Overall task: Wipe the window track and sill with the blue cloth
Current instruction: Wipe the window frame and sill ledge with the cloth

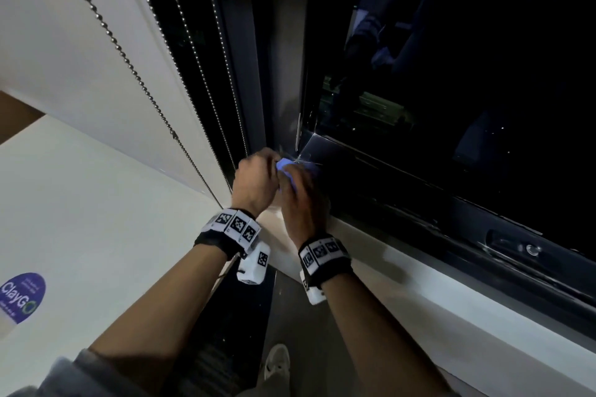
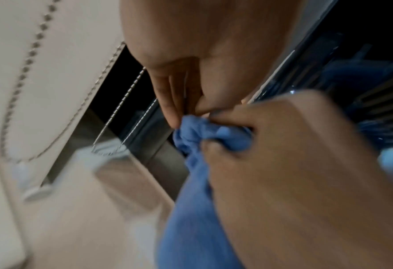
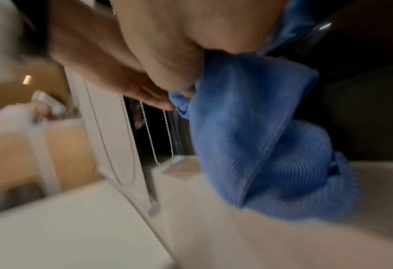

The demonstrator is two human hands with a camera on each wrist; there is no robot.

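Note:
The blue cloth [image 1: 285, 167] is bunched between both hands at the left end of the dark window track [image 1: 403, 196], just above the white sill [image 1: 403, 284]. My left hand [image 1: 271, 166] pinches the cloth's top with its fingertips [image 2: 176, 122]. My right hand [image 1: 298, 179] grips the bunched cloth [image 2: 191, 200] from the right, fingers curled round it. In the right wrist view the cloth [image 3: 248, 131] hangs in folds below my right palm down to the sill [image 3: 237, 236]. Most of the cloth is hidden by the hands in the head view.
Bead chains [image 1: 129, 64] of a blind hang along the white wall left of the hands. A white surface with a purple sticker [image 1: 22, 296] lies at the lower left. The dark glass pane [image 1: 467, 74] and a metal fitting [image 1: 530, 249] on the frame lie to the right.

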